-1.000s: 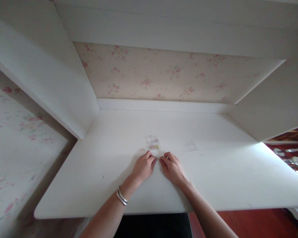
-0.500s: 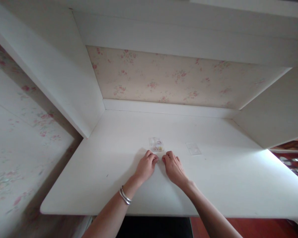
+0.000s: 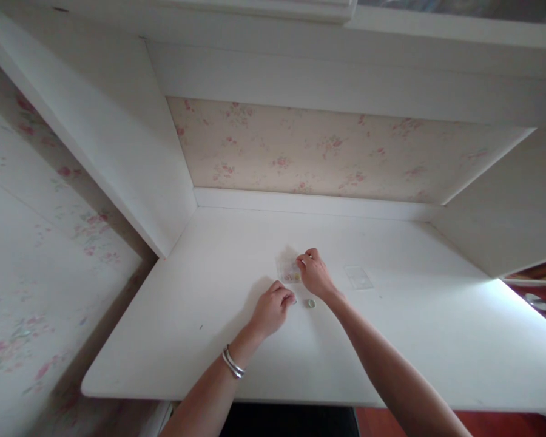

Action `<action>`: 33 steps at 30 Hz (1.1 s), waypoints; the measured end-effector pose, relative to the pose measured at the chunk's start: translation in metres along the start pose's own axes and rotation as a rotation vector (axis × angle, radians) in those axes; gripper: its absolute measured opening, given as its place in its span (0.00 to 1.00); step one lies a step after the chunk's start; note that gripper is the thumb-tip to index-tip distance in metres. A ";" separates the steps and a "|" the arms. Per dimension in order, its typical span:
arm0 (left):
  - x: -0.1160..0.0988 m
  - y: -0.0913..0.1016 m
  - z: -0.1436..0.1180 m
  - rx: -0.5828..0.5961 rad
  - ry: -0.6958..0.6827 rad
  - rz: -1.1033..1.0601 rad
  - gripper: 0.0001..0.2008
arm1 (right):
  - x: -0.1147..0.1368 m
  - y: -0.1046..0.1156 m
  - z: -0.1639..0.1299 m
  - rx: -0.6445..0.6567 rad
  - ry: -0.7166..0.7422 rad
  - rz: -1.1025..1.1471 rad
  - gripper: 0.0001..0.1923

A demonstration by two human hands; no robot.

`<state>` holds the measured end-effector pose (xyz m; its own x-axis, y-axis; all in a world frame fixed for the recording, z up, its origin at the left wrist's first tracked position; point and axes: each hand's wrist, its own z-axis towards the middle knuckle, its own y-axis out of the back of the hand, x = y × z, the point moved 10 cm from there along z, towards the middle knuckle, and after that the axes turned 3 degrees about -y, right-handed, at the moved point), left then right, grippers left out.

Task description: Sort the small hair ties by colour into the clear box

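A: Silver bangles [image 3: 233,362], 2 of them, sit on the wrist nearest the camera. Beyond them the left hand [image 3: 270,310] rests on the white desk [image 3: 173,340], fingers curled in, thumb and forefinger tips pinched together. Whether something tiny is between them, I cannot tell.

B: Next item out?

A: 1 small round piece [image 3: 310,303], pale greenish, lies loose on the desk just beside the left fingertips and close under the right wrist. Judged light, hard, prone to roll or skid; best pinched by its edge between 2 fingertips.

B: Right hand?

A: Farther on, right hand [image 3: 315,274] is at the small clear box [image 3: 290,271], fingertips bunched at its upper right corner, touching it. A firm hold is not confirmed. The box lies mid-desk with a few small coloured pieces inside. Likely thin plastic: light, slippery, slightly brittle; take it by opposite side edges.

B: Beyond that?

A: 1 flat clear lid [image 3: 358,277] lies apart to the right. Floral wallpaper [image 3: 309,152] backs the alcove.
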<state>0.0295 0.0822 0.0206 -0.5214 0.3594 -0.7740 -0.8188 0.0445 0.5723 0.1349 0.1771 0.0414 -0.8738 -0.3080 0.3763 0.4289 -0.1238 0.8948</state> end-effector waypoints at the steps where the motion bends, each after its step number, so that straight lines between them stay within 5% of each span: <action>1: 0.001 0.000 0.000 -0.003 0.004 -0.007 0.09 | -0.001 -0.002 0.001 0.007 -0.002 0.004 0.12; 13: 0.005 0.007 0.002 -0.084 0.054 0.010 0.11 | -0.031 0.023 -0.065 -0.092 -0.106 0.202 0.14; 20: 0.006 0.010 0.004 -0.140 0.067 -0.014 0.11 | 0.007 0.016 -0.105 -0.017 0.007 0.096 0.12; 27: -0.001 0.022 0.011 -0.215 0.121 -0.035 0.13 | 0.033 0.016 -0.097 0.073 0.090 -0.065 0.11; 33: -0.016 0.021 0.048 -0.193 0.065 0.108 0.13 | 0.033 0.016 -0.096 0.085 0.112 -0.083 0.10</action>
<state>0.0325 0.1222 0.0577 -0.6176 0.2916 -0.7304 -0.7850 -0.1723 0.5950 0.1349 0.0739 0.0451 -0.8722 -0.4042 0.2755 0.3316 -0.0747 0.9404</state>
